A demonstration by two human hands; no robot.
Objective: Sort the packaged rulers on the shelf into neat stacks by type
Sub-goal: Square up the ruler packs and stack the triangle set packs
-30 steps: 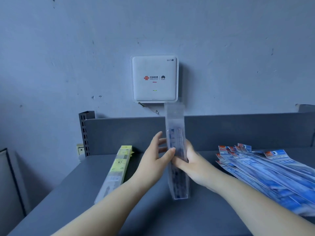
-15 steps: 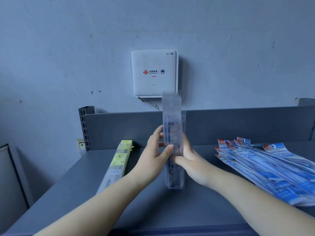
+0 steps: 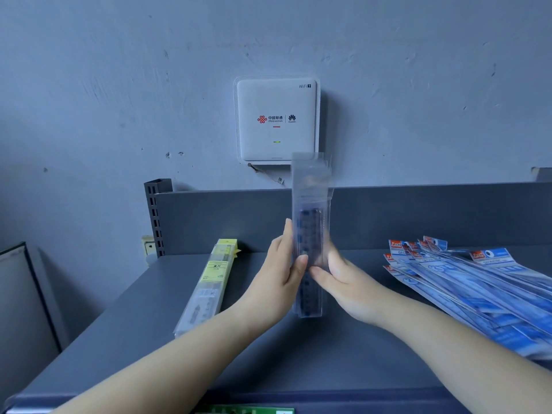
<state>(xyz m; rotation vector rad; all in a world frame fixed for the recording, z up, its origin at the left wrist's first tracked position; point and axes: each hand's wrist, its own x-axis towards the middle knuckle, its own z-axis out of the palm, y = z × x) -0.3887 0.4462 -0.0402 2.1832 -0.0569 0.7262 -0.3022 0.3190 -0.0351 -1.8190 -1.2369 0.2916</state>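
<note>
A bundle of clear-sleeved rulers with dark blue markings [image 3: 310,204] stands upright on the grey shelf [image 3: 298,354], its lower end resting on the surface. My left hand [image 3: 280,273] grips its left edge, thumb across the front. My right hand [image 3: 343,282] grips its right edge from the other side. A stack of yellow-labelled packaged rulers [image 3: 209,288] lies flat to the left. A fanned pile of blue-and-red packaged rulers [image 3: 472,285] lies to the right.
A white WiFi router [image 3: 276,119] hangs on the wall behind the shelf's back panel [image 3: 418,216]. A perforated shelf post [image 3: 155,216] stands at the back left. A green strip [image 3: 248,410] shows below the shelf's front edge.
The upright clear bundle and both hands have shifted slightly away from me and straightened. The view has tilted down a little. The two lying piles have not moved.
</note>
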